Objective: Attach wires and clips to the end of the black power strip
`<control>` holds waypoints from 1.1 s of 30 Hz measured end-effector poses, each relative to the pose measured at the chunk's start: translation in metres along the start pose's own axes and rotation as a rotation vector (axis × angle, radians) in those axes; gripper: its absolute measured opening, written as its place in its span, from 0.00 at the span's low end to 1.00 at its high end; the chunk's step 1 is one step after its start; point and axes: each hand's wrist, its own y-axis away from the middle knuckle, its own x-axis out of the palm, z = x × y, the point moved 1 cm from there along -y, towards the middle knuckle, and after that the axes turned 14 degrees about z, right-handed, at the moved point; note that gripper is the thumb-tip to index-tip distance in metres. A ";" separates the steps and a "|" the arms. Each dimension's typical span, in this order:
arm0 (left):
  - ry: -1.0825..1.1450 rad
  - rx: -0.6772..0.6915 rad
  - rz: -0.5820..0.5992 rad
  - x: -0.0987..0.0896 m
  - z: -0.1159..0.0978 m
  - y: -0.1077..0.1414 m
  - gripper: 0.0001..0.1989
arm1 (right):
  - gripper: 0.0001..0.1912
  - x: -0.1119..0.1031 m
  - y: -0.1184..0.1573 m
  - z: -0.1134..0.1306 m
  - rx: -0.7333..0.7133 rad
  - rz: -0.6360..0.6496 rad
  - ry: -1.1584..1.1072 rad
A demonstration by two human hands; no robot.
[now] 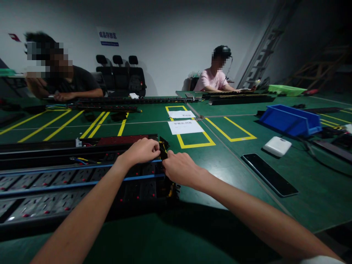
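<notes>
Long black power strips with rows of sockets and small red parts lie side by side at the left, with blue strips along their edges. At their right-hand end, my left hand is closed, its fingers curled toward the thumb. Just to its right, my right hand pinches at the same end. Black and yellow wires show between and behind the two hands. More wires stick out below my right hand. What the fingertips hold is hidden.
White paper sheets lie beyond my hands on the green table. To the right are a phone, a white case, a blue bin and a dark cable. Two people sit across the table, near more long strips.
</notes>
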 end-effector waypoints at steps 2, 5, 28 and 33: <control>0.011 0.004 -0.008 0.001 0.000 0.000 0.11 | 0.13 0.000 0.000 0.001 0.003 0.014 -0.009; 0.021 0.000 -0.019 0.001 0.000 0.001 0.11 | 0.14 -0.001 0.000 0.001 0.005 0.027 -0.027; 0.003 -0.011 -0.013 0.002 -0.001 0.001 0.10 | 0.16 0.010 -0.007 0.003 0.057 0.023 -0.084; 0.003 -0.009 -0.022 0.002 -0.001 0.001 0.10 | 0.14 0.008 -0.006 0.006 0.064 0.034 -0.064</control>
